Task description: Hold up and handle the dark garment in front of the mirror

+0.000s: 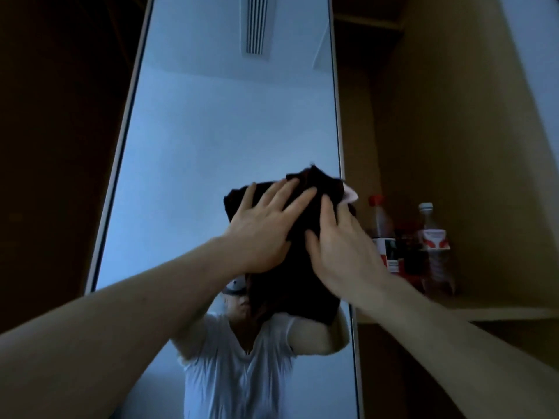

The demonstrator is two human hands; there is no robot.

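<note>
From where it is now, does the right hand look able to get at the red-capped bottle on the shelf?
Probably yes. The right hand presses the dark cloth on the mirror, and the red-capped bottle stands just beside it on the open shelf, nothing between.

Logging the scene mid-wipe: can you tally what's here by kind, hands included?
Hands pressing flat on the cloth: 2, left hand and right hand
Dark crumpled fabric cloth: 1
Tall framed wall mirror: 1
Plastic bottles on the wooden shelf: 2, red-capped bottle and white-capped bottle
Total: 7
</note>
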